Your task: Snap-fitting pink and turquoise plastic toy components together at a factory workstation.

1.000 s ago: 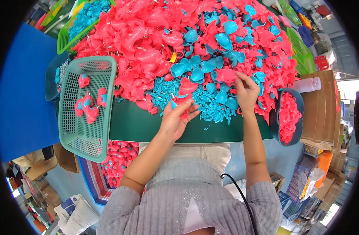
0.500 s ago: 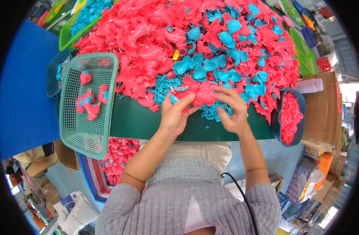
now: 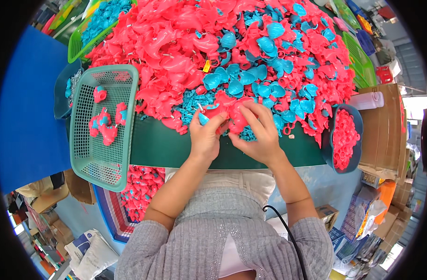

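Observation:
My left hand (image 3: 205, 140) is closed on a glossy pink plastic toy part (image 3: 213, 113), with a small blue piece (image 3: 203, 119) and a metal pin showing by its fingertips. My right hand (image 3: 260, 133) grips a rounded pink plastic shell (image 3: 237, 120) between thumb and fingers, right against the left hand's part. Whether the two are joined cannot be made out. Both hands are over the near edge of the green tabletop (image 3: 167, 149). Just beyond them lie small blue plastic pieces (image 3: 195, 101) and blue cup-shaped shells (image 3: 234, 86).
A big heap of pink shells (image 3: 167, 51) covers the table. At left stands a green mesh basket (image 3: 133, 116) holding several pink-and-blue assembled pieces (image 3: 103, 122), beside a dark bin of metal pins (image 3: 62, 95). At right is a dark bin (image 3: 329, 149) of small pink parts.
My right hand has moved left and closed on the pink shell, which has turned between my hands. A pink ring and a small pale bit now show where that hand was.

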